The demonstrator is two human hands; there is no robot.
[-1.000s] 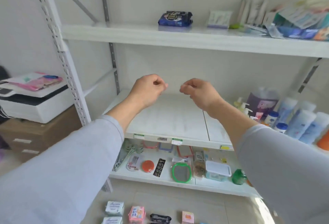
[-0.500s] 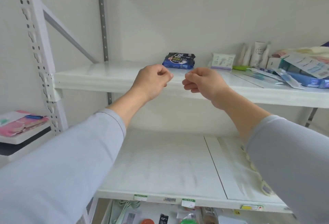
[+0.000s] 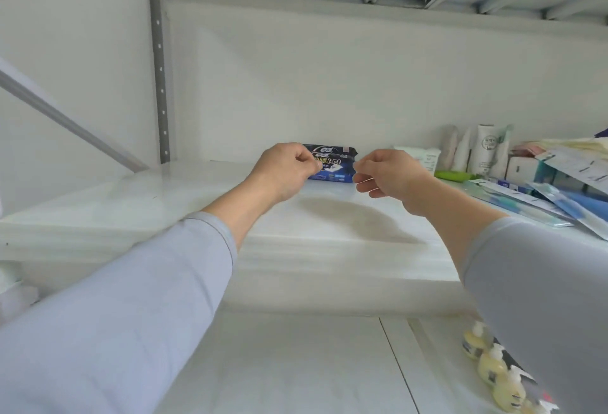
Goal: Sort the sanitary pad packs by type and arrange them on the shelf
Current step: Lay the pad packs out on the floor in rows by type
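One dark blue sanitary pad pack (image 3: 332, 163) just beyond and between two hands: left hand (image 3: 283, 171), right hand (image 3: 390, 176). One white pack (image 3: 424, 158) behind the right hand. Four white tubes (image 3: 483, 150) farther right. Three yellow bottles (image 3: 493, 367) below the right forearm.

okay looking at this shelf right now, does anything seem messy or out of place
Yes. At the right end of the upper shelf, flat packets lie in a loose, slanted heap, some jutting past the front edge. The dark blue pad pack lies alone near the back wall.
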